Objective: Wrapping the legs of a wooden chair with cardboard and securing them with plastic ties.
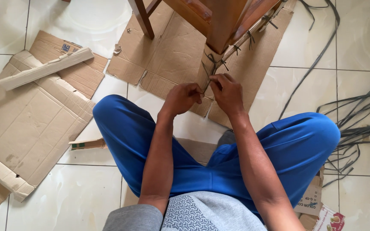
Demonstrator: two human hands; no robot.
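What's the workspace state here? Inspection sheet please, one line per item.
Surface: pale tiled floor, partly covered by flattened cardboard sheets.
Job's things: wooden furniture leg with a cardboard wrap at its base, bound by dark strap.
Clutter: folded cardboard strip on the left; printed carton scraps at lower right.
Grippers: left hand and right hand both pinch the strap at the wrap.
Cables: bundle of loose dark straps on the floor at right.
Surroundings: the person sits cross-legged in blue trousers; nothing else seen.
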